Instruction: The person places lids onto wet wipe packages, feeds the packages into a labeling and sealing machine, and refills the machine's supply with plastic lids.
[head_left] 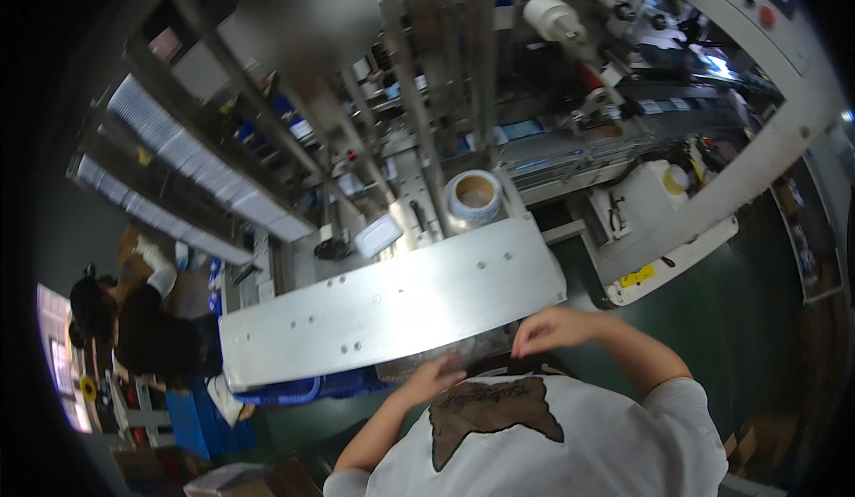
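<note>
Right now, both your hands work at a clear plastic packet (445,354) under the steel worktop's (392,305) near edge.
Your left hand (434,378) rests on it, fingers loose; your right hand (545,328) pinches beside it. A tape roll (474,196) stands beyond.

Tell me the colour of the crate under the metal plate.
Blue crate, seen best in the head view, below the plate.
</note>
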Motion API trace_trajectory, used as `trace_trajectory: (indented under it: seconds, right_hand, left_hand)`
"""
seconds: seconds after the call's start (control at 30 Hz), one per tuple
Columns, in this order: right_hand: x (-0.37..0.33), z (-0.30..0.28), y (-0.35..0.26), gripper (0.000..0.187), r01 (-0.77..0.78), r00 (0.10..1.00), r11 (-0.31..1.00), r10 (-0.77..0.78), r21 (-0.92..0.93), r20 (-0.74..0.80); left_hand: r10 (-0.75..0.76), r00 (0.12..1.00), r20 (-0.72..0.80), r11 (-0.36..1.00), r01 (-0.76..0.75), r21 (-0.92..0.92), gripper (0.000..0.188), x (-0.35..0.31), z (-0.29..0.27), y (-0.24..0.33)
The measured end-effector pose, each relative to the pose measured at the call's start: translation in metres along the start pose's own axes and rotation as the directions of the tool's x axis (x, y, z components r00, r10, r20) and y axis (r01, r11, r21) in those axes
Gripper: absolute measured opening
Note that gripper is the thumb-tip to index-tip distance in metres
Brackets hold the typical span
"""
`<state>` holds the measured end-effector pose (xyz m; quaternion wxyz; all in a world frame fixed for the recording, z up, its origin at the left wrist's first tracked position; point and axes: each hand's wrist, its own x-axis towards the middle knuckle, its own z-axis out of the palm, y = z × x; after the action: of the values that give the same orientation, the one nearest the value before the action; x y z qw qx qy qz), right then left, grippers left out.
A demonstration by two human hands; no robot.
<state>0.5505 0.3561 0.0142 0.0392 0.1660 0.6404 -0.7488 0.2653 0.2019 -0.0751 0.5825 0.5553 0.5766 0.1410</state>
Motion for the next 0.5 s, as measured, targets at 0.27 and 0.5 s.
trace_trajectory:
  seconds: [0.27, 0.5]
  right_hand:
    - [0.031, 0.045, 0.066, 0.028, 0.101, 0.977, 0.993, -0.086, -0.067, 0.193]
    - [0.03, 0.046, 0.074, 0.031, -0.049, 0.997, 0.998, 0.051, -0.034, 0.057]
  left_hand:
    - [0.126, 0.95, -0.286, 0.885, -0.238, -0.4, 0.024, -0.034, -0.041, 0.093]
    - [0.264, 0.719, -0.643, 0.915, -0.397, -0.068, 0.017, -0.001, -0.076, 0.082]
